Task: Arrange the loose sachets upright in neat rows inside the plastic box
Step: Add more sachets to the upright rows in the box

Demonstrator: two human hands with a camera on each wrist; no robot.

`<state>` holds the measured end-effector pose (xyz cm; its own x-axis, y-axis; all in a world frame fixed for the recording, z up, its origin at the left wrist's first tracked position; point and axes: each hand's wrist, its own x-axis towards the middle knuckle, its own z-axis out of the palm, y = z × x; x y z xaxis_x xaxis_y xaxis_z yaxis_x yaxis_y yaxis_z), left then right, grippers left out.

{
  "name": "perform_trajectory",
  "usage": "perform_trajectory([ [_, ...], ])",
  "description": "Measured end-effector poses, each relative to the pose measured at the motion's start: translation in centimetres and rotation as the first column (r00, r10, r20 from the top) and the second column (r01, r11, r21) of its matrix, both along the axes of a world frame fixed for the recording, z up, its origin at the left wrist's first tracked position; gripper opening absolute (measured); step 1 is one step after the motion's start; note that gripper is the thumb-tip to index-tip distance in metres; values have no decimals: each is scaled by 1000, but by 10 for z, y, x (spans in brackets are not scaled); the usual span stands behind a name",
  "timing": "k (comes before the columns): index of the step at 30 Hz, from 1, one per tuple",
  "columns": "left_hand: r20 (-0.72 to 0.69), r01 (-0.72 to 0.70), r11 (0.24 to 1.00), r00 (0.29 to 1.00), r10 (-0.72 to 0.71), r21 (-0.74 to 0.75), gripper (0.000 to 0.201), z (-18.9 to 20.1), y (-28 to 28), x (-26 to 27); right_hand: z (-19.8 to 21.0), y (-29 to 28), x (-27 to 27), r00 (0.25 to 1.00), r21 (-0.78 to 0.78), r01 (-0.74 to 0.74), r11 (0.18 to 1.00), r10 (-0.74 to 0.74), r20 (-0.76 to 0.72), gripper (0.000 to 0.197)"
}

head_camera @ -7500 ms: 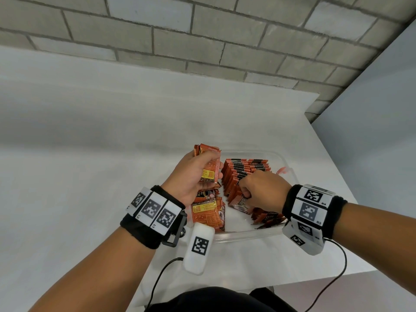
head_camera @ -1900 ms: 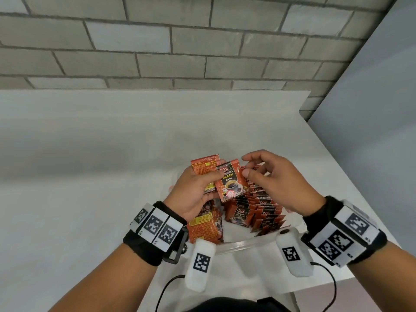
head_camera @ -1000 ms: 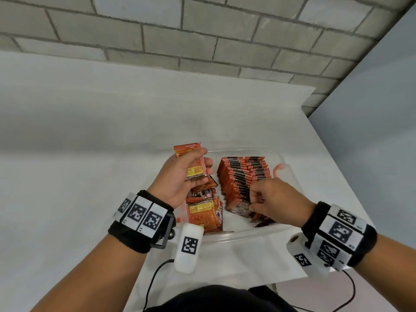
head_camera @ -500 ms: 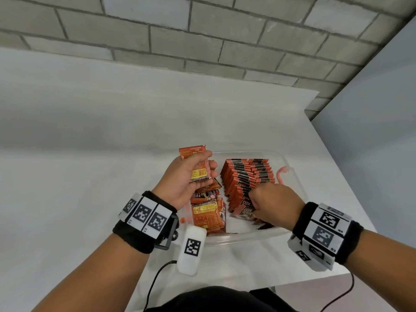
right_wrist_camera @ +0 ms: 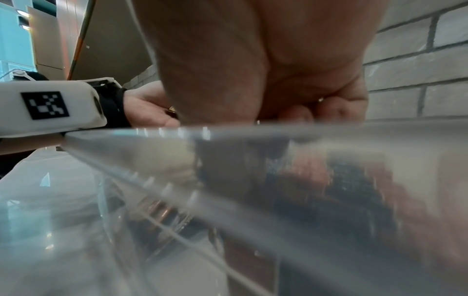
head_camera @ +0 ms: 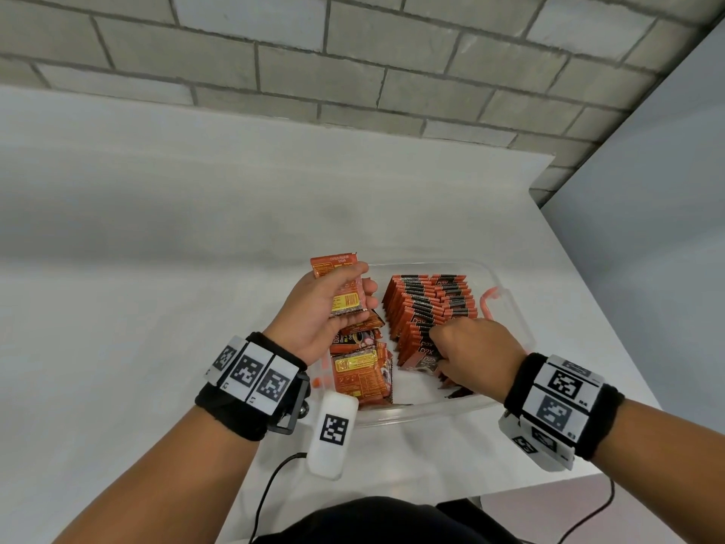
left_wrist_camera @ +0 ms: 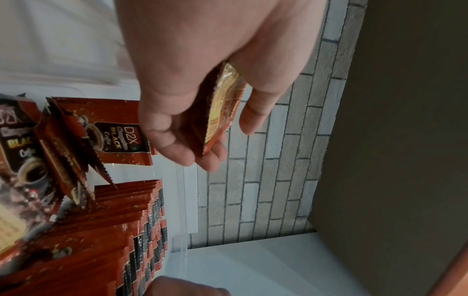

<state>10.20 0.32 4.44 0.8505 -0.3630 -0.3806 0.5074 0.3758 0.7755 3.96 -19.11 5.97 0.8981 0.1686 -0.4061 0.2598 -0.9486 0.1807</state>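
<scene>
Looking down, you have the white table [head_camera: 157, 268] in front of you and, at its near right part, the plastic box [head_camera: 521, 320], clear and shallow. Inside it, on the right side, the row of sachets [head_camera: 427, 308] stands upright and runs from near to far, each packet with its face toward you, so the long axis of the row goes away from your body. On the left side of the box the loose pile [head_camera: 359, 371] lies flat and mixed, not yet arranged.

Your right hand [head_camera: 474, 355] is at the near end of the row, knuckles up, fingers curled down onto the nearest packets. I judge it pinches or presses the front packet, but the fingertips are hidden and the right wrist view shows mostly the blurred wall of the box, so I cannot tell exactly.

Your left hand [head_camera: 317, 312] is above the pile, on the left of the row, and grips a small stack of sachets [head_camera: 345, 292] between thumb and fingers; the left wrist view shows them edge-on.

For the next move, the open place is at the near end of the row. Your right hand is the nearer one, so the stack must travel right and a little toward you, and turn its face parallel with the row.
</scene>
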Motion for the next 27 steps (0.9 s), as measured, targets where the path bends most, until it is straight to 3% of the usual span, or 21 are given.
perform_trajectory([
  [2, -2, 1, 1000, 1000, -1, -2, 21, 0, 0, 0, 3, 1, -1, 1000, 12, -12, 1000, 12, 15, 5],
  [12, 1, -4, 1000, 1000, 4, 13, 22, 0, -1, 0, 4, -2, 0, 999, 30, 31, 999, -32, 36, 19],
  [17, 2, -2, 1000, 1000, 2, 13, 23, -1, 0, -1, 0, -5, 0, 998, 35, 29, 999, -31, 47, 44],
  [21, 4, -6, 1000, 1000, 6, 12, 20, 0, 0, -1, -2, -8, -2, 997, 77, 35, 996, -40, 65, 28],
  [27, -25, 8, 998, 1000, -9, -62, 20, 4, 1, -8, 27, -31, 11, 972, 328, 170, 929, -213, 100, 19],
])
